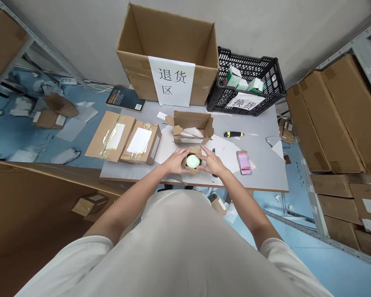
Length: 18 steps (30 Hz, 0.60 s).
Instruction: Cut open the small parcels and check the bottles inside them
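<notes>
Bracing a small open box [196, 150] between both hands, near the surface's [266, 152] front edge. Left hand [177, 161] is holding its left side, right hand [214, 162] its right; each grip is part-spread, with fingers curling on the cardboard. A round pale-green item [193, 161] is sitting inside; can't quite tell if fingertips are touching it. A bigger open carton [193, 119] is standing just beyond, a yellow-black cutter [234, 134] is lying off to the right, and two taped boxes [128, 140] are sitting left.
</notes>
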### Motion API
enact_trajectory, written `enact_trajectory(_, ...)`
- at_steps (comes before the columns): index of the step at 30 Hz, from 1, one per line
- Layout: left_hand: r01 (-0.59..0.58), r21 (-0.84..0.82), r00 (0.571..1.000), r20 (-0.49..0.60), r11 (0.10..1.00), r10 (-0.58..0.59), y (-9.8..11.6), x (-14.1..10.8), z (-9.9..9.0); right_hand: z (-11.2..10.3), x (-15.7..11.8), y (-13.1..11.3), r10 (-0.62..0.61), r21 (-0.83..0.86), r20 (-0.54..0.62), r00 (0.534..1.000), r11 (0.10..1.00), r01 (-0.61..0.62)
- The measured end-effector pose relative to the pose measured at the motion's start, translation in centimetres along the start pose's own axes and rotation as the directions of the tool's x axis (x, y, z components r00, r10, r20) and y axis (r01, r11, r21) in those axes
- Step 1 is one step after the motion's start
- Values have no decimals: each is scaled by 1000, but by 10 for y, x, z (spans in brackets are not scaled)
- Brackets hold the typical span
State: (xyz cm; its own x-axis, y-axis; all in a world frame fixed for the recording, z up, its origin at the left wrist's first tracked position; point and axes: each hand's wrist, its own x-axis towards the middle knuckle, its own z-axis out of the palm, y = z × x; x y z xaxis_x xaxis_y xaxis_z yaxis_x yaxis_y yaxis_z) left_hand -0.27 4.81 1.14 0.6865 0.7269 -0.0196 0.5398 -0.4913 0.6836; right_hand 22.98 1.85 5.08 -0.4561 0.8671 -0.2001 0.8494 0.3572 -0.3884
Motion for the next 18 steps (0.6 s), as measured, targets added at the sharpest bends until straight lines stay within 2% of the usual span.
enact_trajectory(5,26,119,1000,-19,993,-24,2,3,2,-9,12,-6,-152,-169,37,988,973,156)
enact_trajectory(10,62,206,998,-24,976,-59,3,11,2,-20,30,-24,-374,-340,185,909,843,416)
enact_trajectory(15,74,203,997,-31,976,-69,1,13,10,-18,38,-30,-325,-399,236,916,827,396)
enact_trajectory(18,84,199,996,-36,976,-78,1,12,14,-23,41,-31,-362,-361,288,887,816,451)
